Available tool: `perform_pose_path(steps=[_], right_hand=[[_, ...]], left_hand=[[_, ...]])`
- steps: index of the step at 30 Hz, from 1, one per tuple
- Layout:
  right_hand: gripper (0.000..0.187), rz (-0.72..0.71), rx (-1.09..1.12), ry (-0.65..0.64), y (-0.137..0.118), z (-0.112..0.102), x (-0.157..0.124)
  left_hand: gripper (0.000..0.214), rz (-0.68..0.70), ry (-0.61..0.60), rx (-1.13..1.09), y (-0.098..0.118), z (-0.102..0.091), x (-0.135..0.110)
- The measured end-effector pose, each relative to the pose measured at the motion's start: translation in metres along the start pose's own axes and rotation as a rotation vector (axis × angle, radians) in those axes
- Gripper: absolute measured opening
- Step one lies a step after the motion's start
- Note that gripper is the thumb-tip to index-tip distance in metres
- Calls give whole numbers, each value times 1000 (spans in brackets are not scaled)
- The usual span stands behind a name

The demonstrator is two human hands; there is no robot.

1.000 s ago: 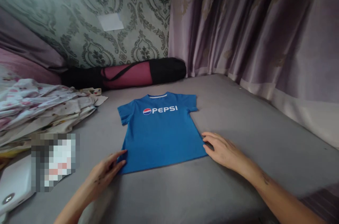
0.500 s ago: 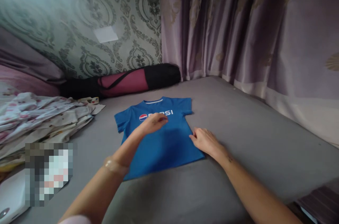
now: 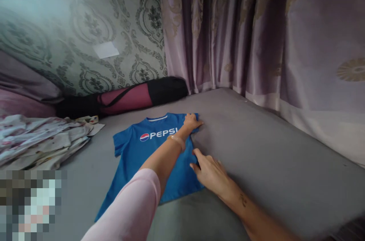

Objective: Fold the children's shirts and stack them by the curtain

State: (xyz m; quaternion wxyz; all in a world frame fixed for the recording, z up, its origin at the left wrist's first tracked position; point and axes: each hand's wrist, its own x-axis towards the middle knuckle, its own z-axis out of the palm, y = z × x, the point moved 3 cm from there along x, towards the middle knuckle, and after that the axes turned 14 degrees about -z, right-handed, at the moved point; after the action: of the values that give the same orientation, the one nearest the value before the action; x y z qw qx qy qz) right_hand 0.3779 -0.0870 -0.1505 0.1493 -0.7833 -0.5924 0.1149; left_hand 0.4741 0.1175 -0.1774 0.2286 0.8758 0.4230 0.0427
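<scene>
A blue short-sleeved T-shirt (image 3: 142, 161) with a white PEPSI print and round logo lies spread on the grey bed sheet, its collar facing away from me. My left arm reaches across it. On the sleeve at the shirt's far right rests my left hand (image 3: 192, 121), open, with the thumb stretched out to the right; a bracelet (image 3: 176, 143) circles that wrist. Beside the shirt's right edge is my right hand (image 3: 210, 170), open, its index finger and thumb apart at the fabric. My left forearm hides part of the shirt's middle and lower front.
A black and maroon long bag (image 3: 128, 96) lies along the patterned wall. Crumpled printed cloth (image 3: 37, 138) is heaped at the left. Purple curtains (image 3: 216, 35) hang down to the far and right edges of the bed (image 3: 273, 157). A blurred-out patch covers the lower left.
My left hand has moved from above the print to the sleeve on the right. My right hand stays by the shirt's right side, its finger and thumb now apart. The view has shifted slightly.
</scene>
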Motion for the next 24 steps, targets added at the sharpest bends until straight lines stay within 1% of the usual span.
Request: perform_pose_path(steps=[5,9,12,14,19,22,24], right_hand=[[35,-77,81,-75,-3,-3,-9],[29,-115,201,-125,4,-5,-9],[23,-130,285,-119,7,-8,-9],[21,-140,325,-105,8,-9,-10],[29,-221,342,-57,7,-6,-11],[32,-252,347,-31,3,-6,-13],[33,-247,347,-22,0,-7,-13]], left_hand=[[17,-21,-41,-57,-5,-4,21],[4,-95,-111,-172,-12,-5,32],[5,-173,-160,-312,-17,-9,36],[7,-223,-169,-426,-22,-16,38],[9,-334,-172,-695,-39,-39,39],[9,-351,-178,-820,-57,-52,37],[10,-314,-177,-889,-71,-61,34]])
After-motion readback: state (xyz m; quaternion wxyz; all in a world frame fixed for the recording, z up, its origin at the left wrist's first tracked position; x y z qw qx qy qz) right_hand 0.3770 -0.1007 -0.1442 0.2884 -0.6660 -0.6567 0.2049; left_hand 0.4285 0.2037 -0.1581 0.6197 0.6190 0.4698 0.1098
